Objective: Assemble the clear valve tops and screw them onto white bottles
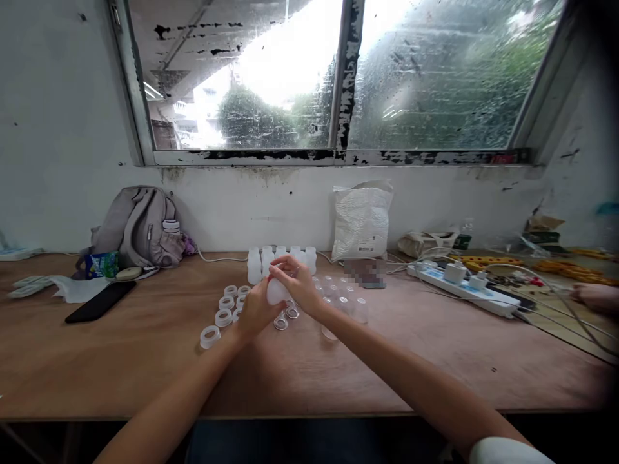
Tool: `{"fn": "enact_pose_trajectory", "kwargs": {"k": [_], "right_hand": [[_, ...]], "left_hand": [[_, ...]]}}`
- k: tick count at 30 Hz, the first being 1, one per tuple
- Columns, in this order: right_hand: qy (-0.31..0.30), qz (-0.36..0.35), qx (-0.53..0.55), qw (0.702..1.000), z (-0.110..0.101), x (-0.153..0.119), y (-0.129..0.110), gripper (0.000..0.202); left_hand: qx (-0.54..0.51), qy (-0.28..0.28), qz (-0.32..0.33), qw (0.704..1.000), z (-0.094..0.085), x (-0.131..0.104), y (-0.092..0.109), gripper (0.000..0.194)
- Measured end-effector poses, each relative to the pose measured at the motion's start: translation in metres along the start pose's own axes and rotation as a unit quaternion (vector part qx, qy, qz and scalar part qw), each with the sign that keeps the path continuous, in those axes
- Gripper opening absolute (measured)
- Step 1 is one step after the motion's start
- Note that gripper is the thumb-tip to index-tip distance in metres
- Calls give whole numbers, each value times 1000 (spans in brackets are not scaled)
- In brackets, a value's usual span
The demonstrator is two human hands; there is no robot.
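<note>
My left hand (256, 308) is closed round a small translucent white bottle (276, 292), which is tilted with its rounded base towards me. Over its far end curl the fingers of my right hand (302, 287); whatever they may pinch there is hidden. Left of my hands stand rows of frosted plastic rings (210, 336). Clear plastic pieces with round rims (281, 322) lie just below the held bottle. On the right, partly behind my right forearm, are several clear dome-shaped covers (360, 309). More white bottles (254, 265) stand in rows behind my hands.
A phone (100, 301) and a grey backpack (138, 225) are on the left. At the back stands a silvery padded bag (362, 220). A power strip (464, 290) with cables lies to the right. Another person's hand (597, 298) shows at the far right.
</note>
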State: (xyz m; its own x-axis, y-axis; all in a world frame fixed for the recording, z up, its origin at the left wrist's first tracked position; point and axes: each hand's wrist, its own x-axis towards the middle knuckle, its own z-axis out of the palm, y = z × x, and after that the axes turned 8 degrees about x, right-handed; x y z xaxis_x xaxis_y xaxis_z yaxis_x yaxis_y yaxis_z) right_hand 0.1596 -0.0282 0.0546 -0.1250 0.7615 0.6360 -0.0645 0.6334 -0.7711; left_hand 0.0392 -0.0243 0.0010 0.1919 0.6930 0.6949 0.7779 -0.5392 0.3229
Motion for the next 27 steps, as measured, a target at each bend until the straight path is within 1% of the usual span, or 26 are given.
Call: {"fn": "enact_pose_trajectory", "kwargs": {"k": [2, 4, 5, 7, 10, 11, 13, 15, 17, 19, 20, 23, 25, 27], "right_hand": [[-45, -33, -103, 993, -16, 4, -8, 21], [-66, -49, -222, 971, -41, 8, -18, 24], [-75, -44, -283, 955, -55, 8, -22, 24], [-90, -14, -386, 918, -82, 6, -28, 22], [-183, 63, -465, 864, -110, -11, -23, 20], [-216, 85, -476, 849, -116, -19, -18, 21], [-257, 111, -481, 831, -121, -34, -4, 23], [-277, 121, -476, 826, -121, -44, 8, 21], [-280, 118, -468, 830, -118, -45, 12, 19], [-248, 93, -457, 849, -114, -37, 8, 20], [-217, 75, -449, 863, -111, -31, 3, 24], [-79, 26, -423, 902, -101, -14, -11, 40], [9, 10, -408, 913, -92, -8, -12, 46], [69, -6, -396, 915, -84, -10, -4, 48]], "left_hand": [[63, 6, 35, 997, -1, 1, -9, 41], [104, -1, 62, 993, -1, 2, -16, 38], [114, -7, 70, 991, -1, 2, -18, 36], [120, -16, 78, 990, 1, 2, -23, 34], [130, -24, 90, 987, 4, 1, -26, 32], [133, -24, 92, 987, 4, 1, -27, 31], [138, -26, 99, 985, 5, 1, -28, 29], [142, -29, 106, 984, 6, 0, -29, 28], [145, -32, 111, 983, 7, 0, -29, 28], [151, -33, 111, 982, 8, 0, -30, 29], [154, -33, 109, 982, 8, 0, -30, 29], [165, -35, 100, 981, 9, 1, -32, 34], [172, -40, 98, 979, 8, 1, -33, 34], [179, -46, 98, 978, 8, 1, -33, 33]]}}
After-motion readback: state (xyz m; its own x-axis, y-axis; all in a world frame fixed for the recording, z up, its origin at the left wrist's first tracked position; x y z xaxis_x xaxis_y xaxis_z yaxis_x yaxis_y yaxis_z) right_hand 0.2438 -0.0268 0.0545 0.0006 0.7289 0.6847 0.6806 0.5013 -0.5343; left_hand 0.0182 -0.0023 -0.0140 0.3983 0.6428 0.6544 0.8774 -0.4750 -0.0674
